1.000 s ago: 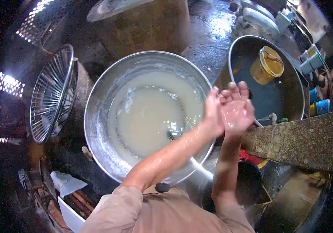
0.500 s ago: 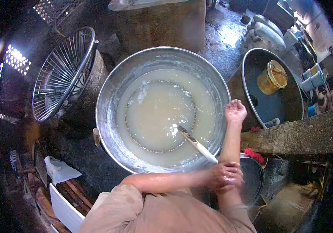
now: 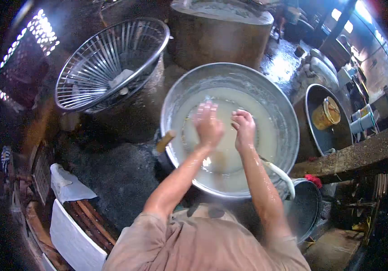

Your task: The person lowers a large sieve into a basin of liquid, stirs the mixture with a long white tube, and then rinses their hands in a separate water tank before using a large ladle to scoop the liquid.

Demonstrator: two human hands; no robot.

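A wide metal basin (image 3: 289, 110) of cloudy, whitish liquid (image 3: 268, 135) stands in front of me. Above the liquid is my left hand (image 3: 209, 125), its fingers stretched out and smeared by motion, with nothing visible in it. Beside it, my right hand (image 3: 243, 128) has loosely bent fingers, the thumb apart, and no object showing. My wet forearms reach over the near rim. A pale stick (image 3: 279, 174) lies across the basin's near right rim, partly behind my right forearm. Under the liquid, a dark ring outline shows faintly.
A slatted metal basket (image 3: 108, 67) tilts at upper left, near a large round vat (image 3: 221, 38). To the right, another tub (image 3: 313, 131) holds a yellowish bucket (image 3: 326, 114). A low wall (image 3: 352, 153) and a dark round container (image 3: 300, 212) stand near my right side.
My left hand has let go of my right forearm. Both hands have moved over the basin's liquid. The view has shifted, and the stick now lies lower on the rim.
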